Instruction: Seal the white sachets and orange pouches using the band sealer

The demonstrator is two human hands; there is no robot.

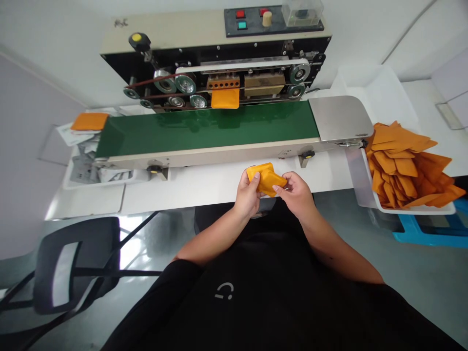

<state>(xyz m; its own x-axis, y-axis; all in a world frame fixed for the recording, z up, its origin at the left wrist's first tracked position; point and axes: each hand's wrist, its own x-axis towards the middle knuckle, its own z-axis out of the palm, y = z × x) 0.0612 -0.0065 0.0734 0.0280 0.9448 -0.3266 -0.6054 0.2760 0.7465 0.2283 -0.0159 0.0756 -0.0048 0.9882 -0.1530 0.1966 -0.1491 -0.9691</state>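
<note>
Between my hands, in front of the table edge, are small orange pouches; they overlap, and I cannot tell exactly how many there are. My left hand grips them from the left with the thumb on top. The fingers of my right hand pinch the right corner. Another orange pouch hangs in the band sealing machine, held at its upper edge among the rollers and heating blocks. Below it runs the green conveyor belt.
At right, a white bin is heaped with orange pouches, above a blue stool. A white tray at left holds papers and packets, with an orange pouch on top. A black chair stands at lower left.
</note>
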